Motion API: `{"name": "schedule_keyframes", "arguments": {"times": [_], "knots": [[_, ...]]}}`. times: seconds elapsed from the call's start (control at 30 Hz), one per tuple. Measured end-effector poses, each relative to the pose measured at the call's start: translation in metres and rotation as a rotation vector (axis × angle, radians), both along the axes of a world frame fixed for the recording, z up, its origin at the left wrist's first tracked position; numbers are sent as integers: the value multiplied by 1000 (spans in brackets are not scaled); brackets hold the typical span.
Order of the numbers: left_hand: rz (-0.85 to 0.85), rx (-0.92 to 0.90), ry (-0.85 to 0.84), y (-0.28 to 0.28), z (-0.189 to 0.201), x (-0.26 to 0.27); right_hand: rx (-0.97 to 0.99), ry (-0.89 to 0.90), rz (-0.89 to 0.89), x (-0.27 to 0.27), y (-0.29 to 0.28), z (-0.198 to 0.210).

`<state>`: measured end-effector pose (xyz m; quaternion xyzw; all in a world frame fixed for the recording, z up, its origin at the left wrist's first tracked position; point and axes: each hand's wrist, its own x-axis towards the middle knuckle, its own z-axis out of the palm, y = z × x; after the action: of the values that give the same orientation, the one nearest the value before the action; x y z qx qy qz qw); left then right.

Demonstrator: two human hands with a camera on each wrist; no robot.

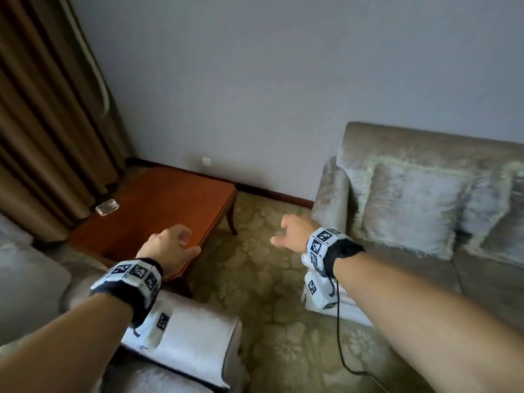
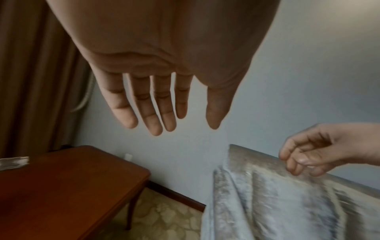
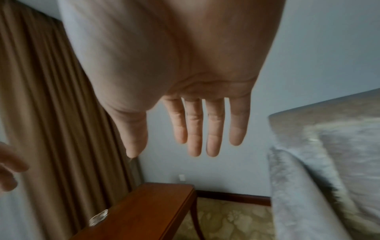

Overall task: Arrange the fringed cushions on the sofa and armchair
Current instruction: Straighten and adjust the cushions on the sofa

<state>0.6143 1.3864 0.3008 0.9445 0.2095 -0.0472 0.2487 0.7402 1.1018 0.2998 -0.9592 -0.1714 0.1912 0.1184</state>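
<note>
A pale grey fringed cushion (image 1: pixel 411 208) leans upright against the back of the sofa (image 1: pixel 425 140) at the right, with a second cushion (image 1: pixel 493 211) partly cut off beside it. My left hand (image 1: pixel 173 245) hovers over the corner of the wooden table, fingers straight and loose, holding nothing. My right hand (image 1: pixel 289 231) hangs in the air above the carpet, just left of the sofa's armrest (image 1: pixel 331 194), also relaxed and holding nothing. In the wrist views the left hand (image 2: pixel 168 120) and the right hand (image 3: pixel 197 142) each show straight, spread fingers. The armchair's pale armrest (image 1: pixel 198 336) lies below my left forearm.
A reddish wooden side table (image 1: pixel 158 205) stands in the corner with a glass ashtray (image 1: pixel 107 207) on its left edge. Brown curtains (image 1: pixel 42 123) hang at the left. Patterned carpet (image 1: pixel 269 293) lies between armchair and sofa. A black cable (image 1: pixel 338 336) trails from my right wrist.
</note>
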Motion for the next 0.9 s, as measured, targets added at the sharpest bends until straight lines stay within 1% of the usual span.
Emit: {"name": "schedule_keyframes", "arguments": {"times": [0.1, 0.2, 0.4, 0.5, 0.67, 0.77, 0.9], "knots": [[-173, 1, 27, -70, 5, 54, 8, -4, -129, 18, -81, 6], [-332, 30, 62, -128, 11, 99, 10, 1, -251, 28, -147, 5], [-553, 87, 98, -205, 10, 179, 35, 44, -465, 27, -234, -2], [-675, 92, 114, -240, 11, 220, 24, 14, -594, 30, -267, -2], [-869, 106, 32, -285, 16, 283, -17, -24, -786, 38, -302, 15], [-965, 117, 15, -310, 20, 307, -20, -35, -861, 30, -309, 28], [-1119, 130, 21, -353, 18, 316, -60, 10, -917, 13, -319, 36]]}}
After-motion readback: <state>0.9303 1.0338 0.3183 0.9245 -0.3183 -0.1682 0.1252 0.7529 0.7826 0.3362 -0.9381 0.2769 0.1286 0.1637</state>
